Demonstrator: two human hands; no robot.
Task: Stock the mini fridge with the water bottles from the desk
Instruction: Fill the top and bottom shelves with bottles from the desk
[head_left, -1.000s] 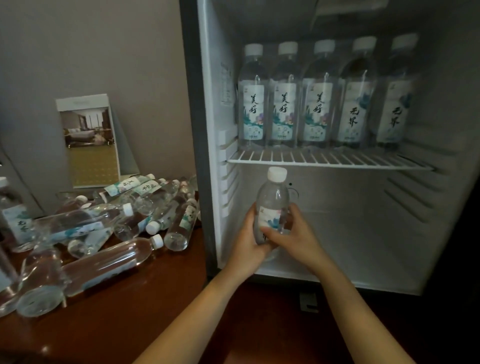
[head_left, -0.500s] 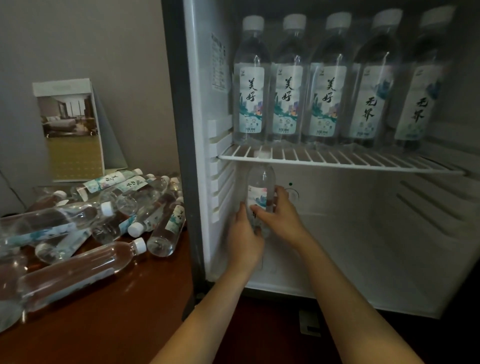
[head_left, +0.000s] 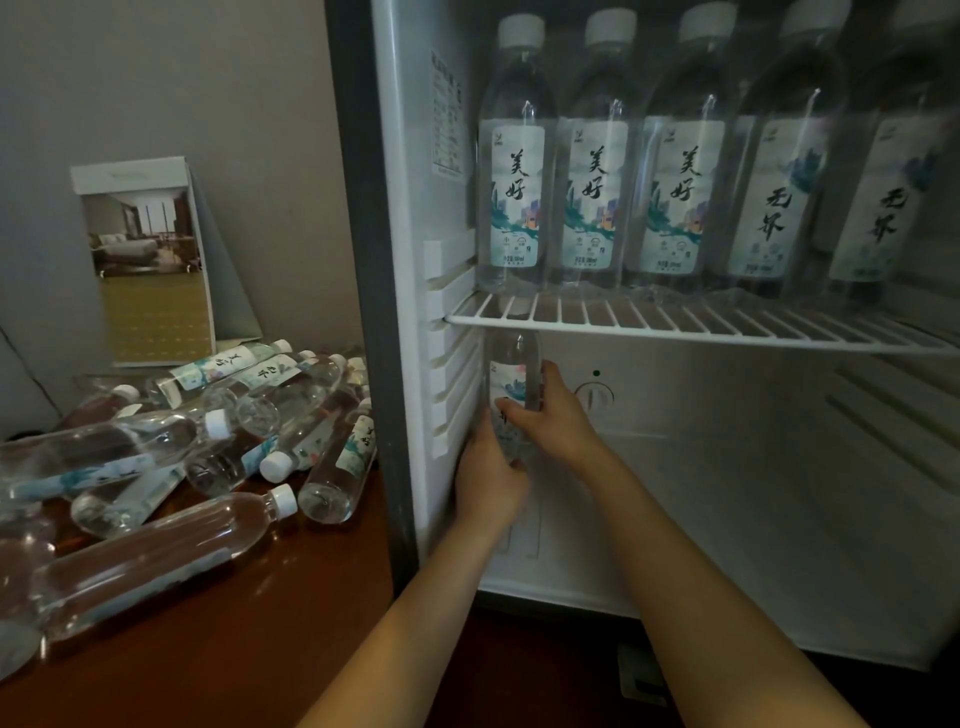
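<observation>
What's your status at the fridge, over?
Both grip one water bottle: left hand low, right hand at label. Bottle upright under wire shelf, by fridge left wall. Shelf tight above its top; more bottles on desk.

White wire shelf, clear plastic water bottles: three left-hand labels read 美好; two right-hand labels read 无界. Side-wall sticker: print illegible.

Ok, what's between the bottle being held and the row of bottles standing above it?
Only the white wire shelf, in the head view: the upper row stands on it, and the held bottle sits just under it.
</observation>
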